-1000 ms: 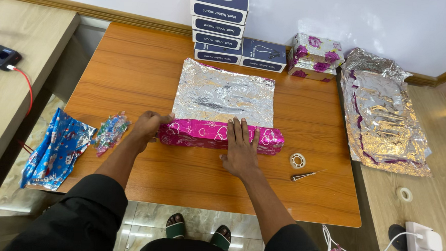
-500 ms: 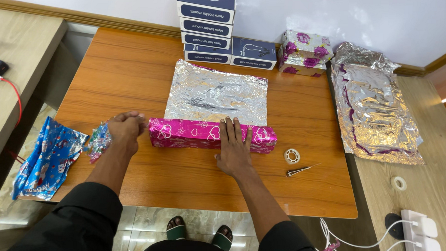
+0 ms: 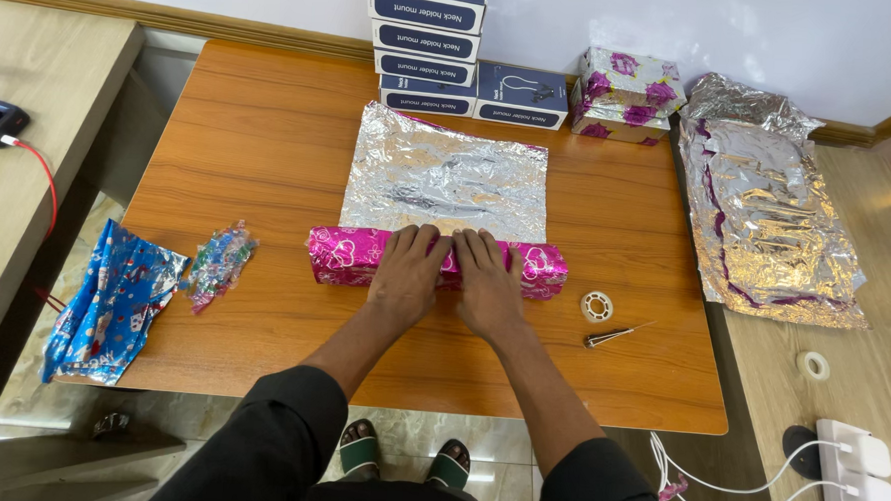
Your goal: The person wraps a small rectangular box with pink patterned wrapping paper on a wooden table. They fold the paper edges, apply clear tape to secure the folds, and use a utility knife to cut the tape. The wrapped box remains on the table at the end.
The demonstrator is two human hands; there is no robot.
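Two hands press flat, side by side, on the middle of a long box wrapped in pink foil paper (image 3: pixel 345 258): the left hand (image 3: pixel 410 271) and the right hand (image 3: pixel 486 280), fingers stretched out and open, palms down, clamped on nothing. The box lies on the wooden table (image 3: pixel 259 152), its ends sticking out past both hands. Just beyond the fingertips spreads the silver sheet (image 3: pixel 449 176). Right of the right hand lie a tape roll (image 3: pixel 596 306) and small scissors (image 3: pixel 614 335).

Bright, even light; sharp focus, foil (image 3: pixel 447 172) glinting.
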